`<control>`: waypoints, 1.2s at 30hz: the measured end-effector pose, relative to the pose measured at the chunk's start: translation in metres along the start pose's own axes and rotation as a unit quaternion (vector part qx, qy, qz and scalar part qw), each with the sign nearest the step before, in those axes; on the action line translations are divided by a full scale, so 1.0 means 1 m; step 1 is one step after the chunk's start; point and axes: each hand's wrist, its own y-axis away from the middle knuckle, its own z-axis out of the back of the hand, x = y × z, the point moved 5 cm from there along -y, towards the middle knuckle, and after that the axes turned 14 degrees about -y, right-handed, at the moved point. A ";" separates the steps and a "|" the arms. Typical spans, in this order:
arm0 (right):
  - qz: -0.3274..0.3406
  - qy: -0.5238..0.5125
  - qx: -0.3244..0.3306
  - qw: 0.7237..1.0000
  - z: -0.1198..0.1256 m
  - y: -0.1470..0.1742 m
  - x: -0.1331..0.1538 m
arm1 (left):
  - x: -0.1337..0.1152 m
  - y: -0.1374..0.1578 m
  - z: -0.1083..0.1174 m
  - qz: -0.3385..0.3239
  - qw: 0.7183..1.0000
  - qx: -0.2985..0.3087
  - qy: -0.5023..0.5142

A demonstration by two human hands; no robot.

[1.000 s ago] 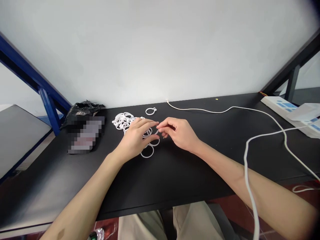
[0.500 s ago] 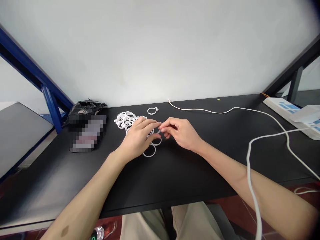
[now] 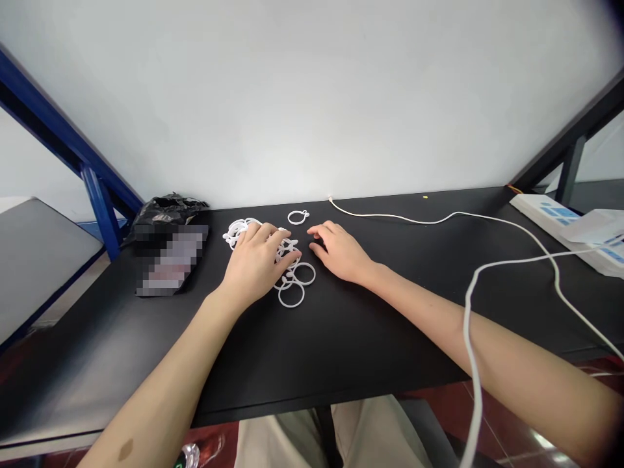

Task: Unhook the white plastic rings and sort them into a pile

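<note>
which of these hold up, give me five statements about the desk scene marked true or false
1. The left grip covers part of the pile of white rings. True.
2. The right grip pinches a ring. False: its thumb and fingers are apart, with no ring visible between them.
3. One single ring lies apart, near the wall. True.
4. The black plastic bag is at the right end. False: it is on the left.
5. A white cable crosses in front of the right forearm. True.

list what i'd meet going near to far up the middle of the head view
Beige fabric trousers, black tabletop's front edge, nearest thin white ring, right hand, lone thin white ring, pale grey wall.
</note>
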 end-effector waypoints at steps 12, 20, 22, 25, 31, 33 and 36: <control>-0.056 0.117 0.013 0.992 -0.006 -0.044 -0.005 | 0.003 0.000 -0.002 0.002 1.000 0.005 0.009; 0.101 0.121 -0.034 0.987 0.012 0.020 0.040 | -0.008 0.000 0.006 -0.020 0.999 -0.025 0.040; 0.110 0.104 -0.035 0.988 0.013 0.026 0.043 | -0.009 0.000 0.006 -0.032 0.998 -0.018 0.051; 0.108 0.016 -0.045 0.993 0.016 0.027 0.042 | -0.009 -0.001 0.009 -0.024 0.998 -0.019 0.058; 0.037 -0.227 -0.071 0.971 0.022 0.023 0.028 | -0.011 -0.001 0.015 -0.021 0.994 -0.020 0.102; 0.012 -0.282 -0.058 0.958 0.019 0.024 0.025 | -0.014 -0.001 0.016 -0.032 0.991 -0.006 0.129; -0.012 -0.339 -0.051 0.939 0.015 0.024 0.023 | -0.019 0.000 0.016 -0.043 0.986 0.020 0.159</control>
